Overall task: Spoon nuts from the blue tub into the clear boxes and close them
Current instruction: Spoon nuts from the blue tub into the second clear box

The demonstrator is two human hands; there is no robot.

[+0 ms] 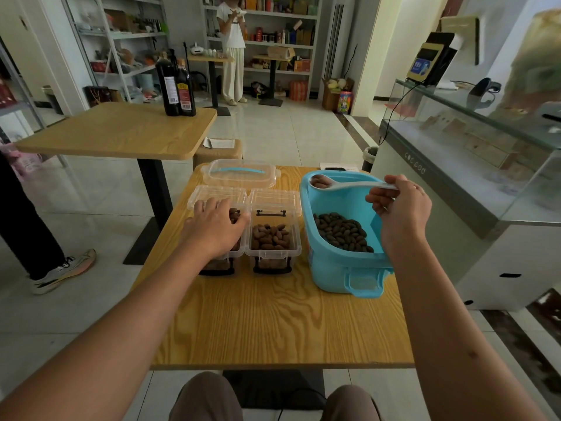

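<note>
A blue tub (pixel 334 268) with dark nuts (pixel 341 232) stands at the right of the wooden table (pixel 273 323). My right hand (pixel 400 208) grips the handle of a pale spoon (pixel 349 184), whose bowl holds a few nuts above the tub's far left rim. Left of the tub stand two clear boxes, lids hinged open at the back. The right box (pixel 273 238) holds brown nuts. My left hand (pixel 217 224) lies over the left box (pixel 218 202), its fingers curled at the box's right edge, hiding most of its contents.
A clear lid with a blue handle (pixel 241 173) lies behind the boxes. A second wooden table (pixel 121 132) with two dark bottles (pixel 176 86) stands at the far left. A glass counter (pixel 473 153) runs along the right. A person stands by the far shelves; another's shoe (pixel 63 270) is at the left.
</note>
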